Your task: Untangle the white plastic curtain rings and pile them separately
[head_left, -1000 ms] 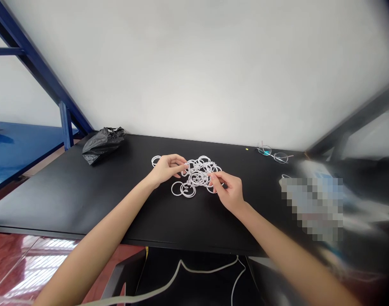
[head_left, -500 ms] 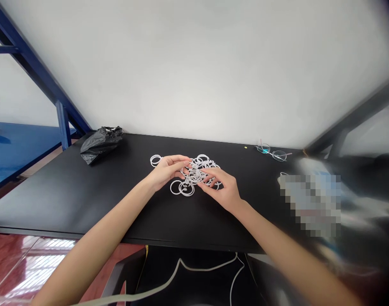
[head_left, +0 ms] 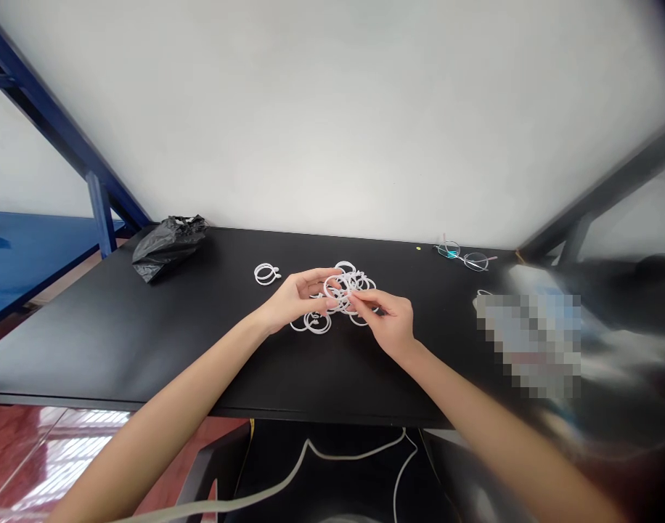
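White plastic rings with small tabs, which look like curtain rings (head_left: 361, 282), lie in a loose pile on the black table (head_left: 332, 370). My right hand (head_left: 390, 316) pinches one white ring by its edge, thumb against forefinger, just over the pile. Left of that ring is my left hand (head_left: 297, 298), its thumb and fingers apart and curved around the ring's near side; whether a fingertip touches it is unclear. Several more rings (head_left: 317, 322) stick out below the left hand, partly covered. Apart from the pile, a couple of rings (head_left: 266, 274) lie together farther left.
A crumpled black plastic bag (head_left: 169, 247) sits at the table's back left. Eyeglasses (head_left: 463, 258) lie near the wall at the back right. Clear plastic packaging (head_left: 533, 280), partly blurred, rests on the right. A pale cable (head_left: 278, 483) hangs below the table's front edge.
My left thumb and fingers have spread apart and moved slightly right. My right fingers have closed into a pinch on a ring, now raised over the pile.
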The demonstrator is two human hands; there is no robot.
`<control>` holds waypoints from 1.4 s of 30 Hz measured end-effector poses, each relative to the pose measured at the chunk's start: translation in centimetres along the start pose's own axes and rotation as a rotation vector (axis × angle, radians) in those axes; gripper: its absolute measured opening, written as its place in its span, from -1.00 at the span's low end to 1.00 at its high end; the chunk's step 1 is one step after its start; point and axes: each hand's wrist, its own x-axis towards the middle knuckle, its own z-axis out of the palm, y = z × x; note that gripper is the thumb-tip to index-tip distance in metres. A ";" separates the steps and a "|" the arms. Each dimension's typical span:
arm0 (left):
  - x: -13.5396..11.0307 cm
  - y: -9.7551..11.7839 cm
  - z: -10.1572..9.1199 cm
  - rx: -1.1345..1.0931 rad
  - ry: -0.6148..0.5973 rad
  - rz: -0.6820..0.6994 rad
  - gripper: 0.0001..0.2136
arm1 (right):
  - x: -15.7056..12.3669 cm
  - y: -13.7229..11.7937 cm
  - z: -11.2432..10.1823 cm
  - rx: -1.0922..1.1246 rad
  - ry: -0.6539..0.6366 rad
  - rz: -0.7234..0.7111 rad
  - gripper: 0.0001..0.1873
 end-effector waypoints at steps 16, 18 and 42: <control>0.2 -0.3 -1.0 0.345 0.095 0.406 -0.57 | 0.5 -0.2 -0.9 0.003 -0.084 -0.108 -0.79; 0.2 -0.4 -0.9 0.331 0.100 0.401 -0.57 | 0.5 -0.1 -0.9 0.015 -0.098 -0.133 -0.75; 0.3 0.5 -5.8 0.922 0.419 0.288 -0.64 | 0.4 0.3 -0.7 0.014 -0.086 -0.001 -0.70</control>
